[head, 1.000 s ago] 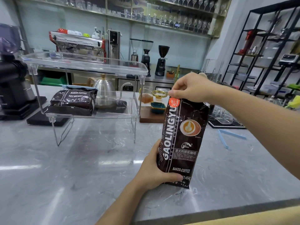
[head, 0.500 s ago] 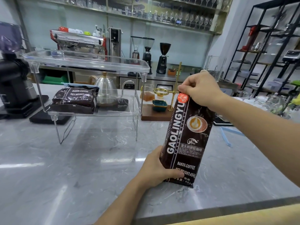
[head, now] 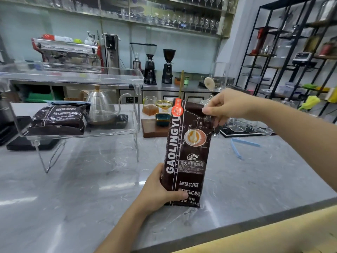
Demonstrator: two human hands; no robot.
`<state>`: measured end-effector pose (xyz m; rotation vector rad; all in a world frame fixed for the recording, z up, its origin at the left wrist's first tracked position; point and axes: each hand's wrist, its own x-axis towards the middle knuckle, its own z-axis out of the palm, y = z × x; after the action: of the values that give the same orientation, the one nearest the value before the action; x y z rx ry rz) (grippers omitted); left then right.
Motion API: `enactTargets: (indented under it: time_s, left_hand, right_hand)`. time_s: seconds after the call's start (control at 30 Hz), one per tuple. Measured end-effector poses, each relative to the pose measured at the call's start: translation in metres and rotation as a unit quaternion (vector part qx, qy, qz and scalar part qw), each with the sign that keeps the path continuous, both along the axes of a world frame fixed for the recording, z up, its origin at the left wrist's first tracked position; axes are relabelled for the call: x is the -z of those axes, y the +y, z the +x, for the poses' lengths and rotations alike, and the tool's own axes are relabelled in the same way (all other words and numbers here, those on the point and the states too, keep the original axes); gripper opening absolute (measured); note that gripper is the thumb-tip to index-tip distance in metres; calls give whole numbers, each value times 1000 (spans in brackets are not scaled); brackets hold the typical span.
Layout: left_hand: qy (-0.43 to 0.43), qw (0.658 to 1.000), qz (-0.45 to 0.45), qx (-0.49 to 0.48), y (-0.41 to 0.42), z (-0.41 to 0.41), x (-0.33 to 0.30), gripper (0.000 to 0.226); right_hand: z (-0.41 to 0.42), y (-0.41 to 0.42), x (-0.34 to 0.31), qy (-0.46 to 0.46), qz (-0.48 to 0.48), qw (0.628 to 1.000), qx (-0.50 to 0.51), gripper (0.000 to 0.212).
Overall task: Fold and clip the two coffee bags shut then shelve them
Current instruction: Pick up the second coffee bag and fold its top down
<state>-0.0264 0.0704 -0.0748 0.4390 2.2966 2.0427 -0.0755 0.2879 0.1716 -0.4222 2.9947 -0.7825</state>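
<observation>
Brown coffee bag stands upright mid-worktop; left hand grips its base, right hand pinches its top corner. Advise a flat, tight fold.

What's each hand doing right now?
Left hand: closed around the bottom of the coffee bag.
Right hand: pinching the bag's top corner.

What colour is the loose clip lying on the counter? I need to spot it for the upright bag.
Light blue; the clip shows in the head view, right of the bag.
</observation>
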Motion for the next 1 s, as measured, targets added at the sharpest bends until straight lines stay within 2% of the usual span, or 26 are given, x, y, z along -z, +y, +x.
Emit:
enactTargets:
  time_s: [0.17,0.23,0.33,0.4,0.5,0.6,0.77,0.83,0.9,1.0]
  left_hand:
    - [8,1000,2,-2,2,1,1,85]
    - [12,1000,3,3,3,2,-1,84]
    - [20,1000,1,4,3,3,-2,84]
    - [21,1000,-1,-1,3,3,-2,83]
    - [9,1000,1,-13,1,2,-1,80]
    - [-1,1000,2,-21,1,1,-2,79]
    - [4,998,28,-49,1,2,-2,74]
    - [14,997,44,-59,2,3,-2,73]
    - [20,997,52,-60,3,6,-4,74]
    - [36,998,42,-43,5,10,-5,80]
  right_hand:
    - [3,1,7,33,8,999,-12,19]
    - [4,-3,7,87,46,995,-27,19]
    - [5,-11,11,167,53,984,-38,20]
    - [6,-13,14,167,40,985,-24,21]
    - [7,-7,21,112,-84,990,-5,18]
    - [12,-1,47,94,-227,968,54,24]
    - [40,-8,152,2,-316,946,73,67]
    - [55,-20,190,-40,-323,944,50,54]
    - [65,-32,216,-33,-331,942,39,38]
    - [74,-50,232,3,-390,920,44,45]
